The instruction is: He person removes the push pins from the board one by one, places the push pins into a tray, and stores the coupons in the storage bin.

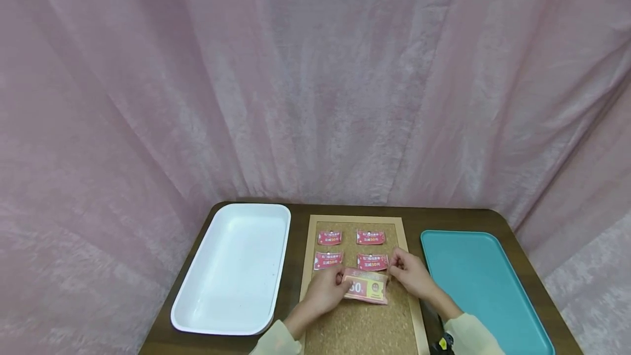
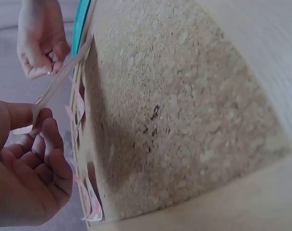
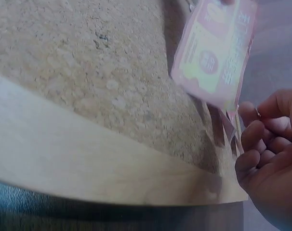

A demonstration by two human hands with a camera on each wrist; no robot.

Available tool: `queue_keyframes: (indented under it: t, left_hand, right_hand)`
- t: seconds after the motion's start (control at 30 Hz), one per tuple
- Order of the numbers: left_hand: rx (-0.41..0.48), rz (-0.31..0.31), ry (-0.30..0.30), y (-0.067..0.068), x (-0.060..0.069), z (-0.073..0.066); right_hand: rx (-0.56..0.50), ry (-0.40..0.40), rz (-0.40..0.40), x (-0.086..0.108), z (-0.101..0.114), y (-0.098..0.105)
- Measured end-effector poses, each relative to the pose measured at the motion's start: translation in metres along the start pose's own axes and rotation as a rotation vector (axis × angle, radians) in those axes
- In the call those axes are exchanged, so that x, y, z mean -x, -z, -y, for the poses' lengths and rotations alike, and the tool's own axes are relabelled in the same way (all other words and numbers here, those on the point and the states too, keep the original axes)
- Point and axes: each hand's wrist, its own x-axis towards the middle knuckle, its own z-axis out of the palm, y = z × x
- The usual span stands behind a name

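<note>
My left hand point(image 1: 325, 289) pinches a stack of pink and yellow paper coupons point(image 1: 367, 287) by its left end, thumb on the printed face. Held over the corkboard point(image 1: 360, 327), the stack appears edge-on in the left wrist view. Just right of it is my right hand point(image 1: 411, 274), its thumb and forefinger pinching a tiny pale, pin-like thing point(image 3: 259, 114), too small to make out fully. Pink coupons hang on the board in two rows: upper left point(image 1: 330, 238), upper right point(image 1: 370, 237), lower left point(image 1: 327, 260) and lower right point(image 1: 372, 262). Their lower edges curl outward.
A white tray point(image 1: 229, 322) stands left of the board, and a teal tray point(image 1: 493, 284) lies to its right. All rest on a dark wooden table point(image 1: 414, 213). Behind it hangs a pink curtain point(image 1: 315, 97). Beside the right sleeve is a small black and yellow object point(image 1: 442, 343).
</note>
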Motion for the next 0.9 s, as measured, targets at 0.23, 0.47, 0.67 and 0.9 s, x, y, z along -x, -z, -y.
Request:
queue_keyframes:
  t: [0.23, 0.47, 0.67, 0.9]
  left_hand:
    - [0.066, -0.022, -0.002, 0.016, 0.001, 0.0]
    - [0.09, -0.062, 0.019, 0.038, 0.0, -0.004]
    - [0.117, -0.069, 0.033, 0.045, 0.0, -0.005]
    - [0.14, -0.065, 0.048, 0.047, 0.002, -0.004]
  right_hand:
    - [-0.08, 0.021, 0.018, 0.003, -0.006, 0.01]
    - [-0.129, 0.022, 0.045, 0.006, -0.004, 0.017]
    - [-0.176, 0.056, -0.008, 0.008, -0.006, 0.021]
    - [-0.221, 0.007, -0.016, 0.008, -0.007, 0.022]
